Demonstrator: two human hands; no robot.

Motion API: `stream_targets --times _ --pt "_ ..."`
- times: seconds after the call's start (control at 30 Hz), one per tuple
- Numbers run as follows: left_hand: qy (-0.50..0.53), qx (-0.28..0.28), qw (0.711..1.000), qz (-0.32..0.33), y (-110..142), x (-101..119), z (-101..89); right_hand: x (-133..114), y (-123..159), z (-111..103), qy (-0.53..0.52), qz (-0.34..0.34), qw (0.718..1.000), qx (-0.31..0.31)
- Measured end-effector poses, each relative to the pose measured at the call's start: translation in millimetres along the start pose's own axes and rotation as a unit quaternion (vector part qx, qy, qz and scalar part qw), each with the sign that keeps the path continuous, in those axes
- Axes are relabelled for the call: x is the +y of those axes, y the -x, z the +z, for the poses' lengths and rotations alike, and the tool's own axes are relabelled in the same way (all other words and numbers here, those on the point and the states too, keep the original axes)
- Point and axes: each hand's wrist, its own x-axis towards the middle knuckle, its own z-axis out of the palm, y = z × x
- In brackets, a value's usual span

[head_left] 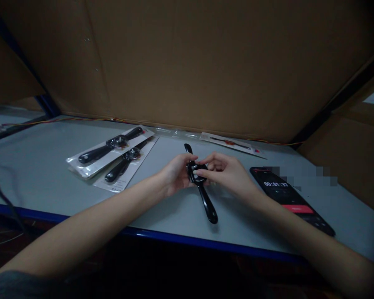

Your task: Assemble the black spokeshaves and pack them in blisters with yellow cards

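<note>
A glossy black spokeshave (208, 203) lies with its long handle toward me and its far handle pointing up from the table. My left hand (175, 174) grips its middle body from the left, and my right hand (222, 172) pinches the same part from the right with its fingertips. My fingers hide most of the central body. Two similar black tools in clear plastic packs on white cards, the nearer (126, 164) and the farther (110, 149), lie to the left of my left hand.
A third carded pack (229, 144) lies at the back. A black phone (286, 193) showing a timer lies right of my right hand. The pale grey table (40, 182) has a blue front edge (174, 236). Cardboard walls (190, 62) stand behind, with coloured wires along the back edge.
</note>
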Motion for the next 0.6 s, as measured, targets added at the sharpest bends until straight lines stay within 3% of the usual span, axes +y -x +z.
stream_targets --times 0.1,0.4,0.5,0.6 --pt "-0.005 0.005 1.000 -0.009 -0.7 -1.1 0.2 -1.1 0.3 -0.9 0.036 -0.011 0.999 0.003" --pt "-0.015 0.012 1.000 -0.002 0.5 -1.6 -0.2 -6.3 0.1 -5.2 0.019 -0.009 0.997 -0.072" --pt "-0.009 0.008 1.000 -0.013 1.9 0.1 0.5 -2.7 -8.7 -27.7 0.050 -0.022 0.997 -0.057" --pt "0.008 0.005 1.000 -0.029 2.3 1.8 1.2 10.2 -21.8 -65.9 0.208 -0.005 0.978 0.002"
